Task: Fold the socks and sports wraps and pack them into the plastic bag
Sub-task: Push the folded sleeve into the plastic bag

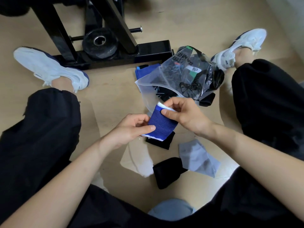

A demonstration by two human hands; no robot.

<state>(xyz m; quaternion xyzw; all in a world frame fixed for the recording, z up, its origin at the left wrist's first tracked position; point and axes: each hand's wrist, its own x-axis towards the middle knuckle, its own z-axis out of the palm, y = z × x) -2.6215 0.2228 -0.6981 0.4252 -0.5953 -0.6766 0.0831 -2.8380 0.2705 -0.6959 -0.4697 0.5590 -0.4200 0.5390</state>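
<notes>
Both hands hold a blue ribbed wrap with white edges above the floor. My left hand pinches its lower left side and my right hand pinches its upper end. Just beyond lies the clear plastic bag with dark items inside, its mouth facing me. On the floor below my hands lie a black piece, a white sock, a black folded piece and a grey sock. A blue item sits behind the bag.
I sit on a wooden floor with legs apart in black trousers and white shoes. A black metal frame with a weight plate stands ahead on the left.
</notes>
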